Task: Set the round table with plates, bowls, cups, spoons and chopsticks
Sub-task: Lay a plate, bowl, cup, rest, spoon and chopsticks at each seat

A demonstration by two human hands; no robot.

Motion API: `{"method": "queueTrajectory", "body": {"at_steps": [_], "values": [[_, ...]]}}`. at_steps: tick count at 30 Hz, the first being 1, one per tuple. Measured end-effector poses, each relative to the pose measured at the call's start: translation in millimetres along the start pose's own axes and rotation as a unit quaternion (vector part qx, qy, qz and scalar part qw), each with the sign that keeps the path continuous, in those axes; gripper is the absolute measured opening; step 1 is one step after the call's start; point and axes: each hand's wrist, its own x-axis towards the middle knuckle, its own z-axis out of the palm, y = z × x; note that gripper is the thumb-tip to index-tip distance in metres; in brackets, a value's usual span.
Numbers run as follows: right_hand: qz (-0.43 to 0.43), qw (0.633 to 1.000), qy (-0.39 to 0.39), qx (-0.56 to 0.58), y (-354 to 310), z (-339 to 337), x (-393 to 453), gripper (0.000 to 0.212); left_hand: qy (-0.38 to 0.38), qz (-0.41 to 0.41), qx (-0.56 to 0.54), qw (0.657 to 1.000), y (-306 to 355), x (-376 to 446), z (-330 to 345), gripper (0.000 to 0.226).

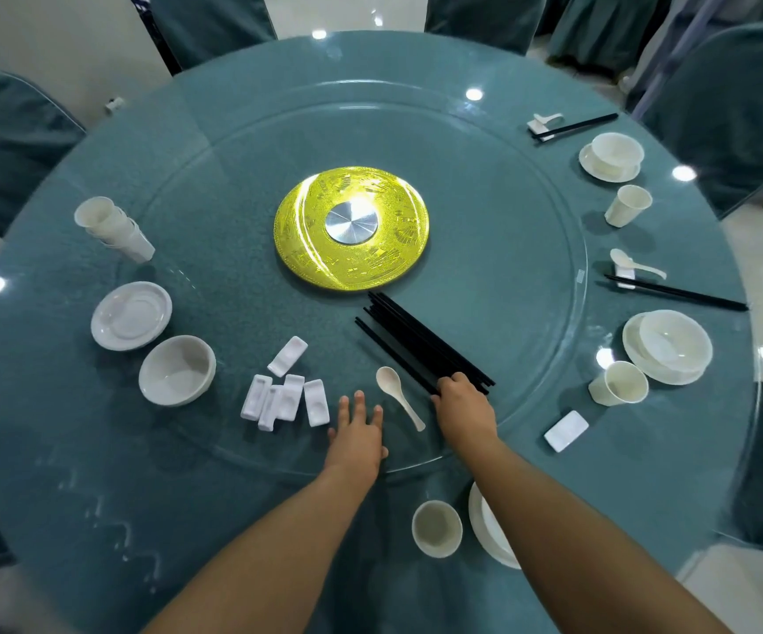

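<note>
Chopsticks (420,340) are lying in a black bunch on the glass turntable (215,185) of the counter, right of the white rests (285,395). The left hand (356,432) is laid flat with straight fingers, holding nothing. A white spoon (395,391) is seen between the hands. The near ends of the chopsticks are gripped by the right hand (462,400). Just two should be taken, lifted level, and the rest left unmoved.

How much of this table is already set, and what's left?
Two places on the right look finished: each has a bowl on a plate, a cup, spoon and chopsticks. The right hand grips the black chopstick bundle; the left hand rests open. The stacked cups and the chopstick rests still wait.
</note>
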Motion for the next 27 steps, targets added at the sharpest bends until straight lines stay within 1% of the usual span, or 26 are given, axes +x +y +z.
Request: {"method": "queueTrajectory", "body": {"at_steps": [3,9,16,20,22,24,27], "values": [[0.009,1.000,-0.009,0.006,-2,-2,1,0.021,0.002,0.002,0.002,1.000,-1,-1,0,0.077],[0.014,0.999,-0.031,0.014,-9,-1,3,0.019,0.003,0.003,0.004,1.000,-1,-2,-1,0.078],[-0.004,0.999,-0.034,-0.007,-3,-7,0,0.016,0.006,0.003,0.018,1.000,-1,-2,0,0.078],[-0.016,1.000,-0.006,-0.018,22,-17,-12,0.013,0.005,0.002,0.023,1.000,2,-1,-1,0.078],[-0.013,1.000,0.007,-0.013,39,-24,-22,0.018,0.007,-0.001,0.030,1.000,1,-2,-3,0.078],[0.007,1.000,0.009,-0.008,64,-34,-37,0.022,0.011,0.001,0.036,0.999,5,-4,-5,0.078],[0.034,0.999,0.009,-0.006,103,-42,-62,0.015,0.012,-0.001,0.037,0.999,9,-7,-9,0.077]]}}
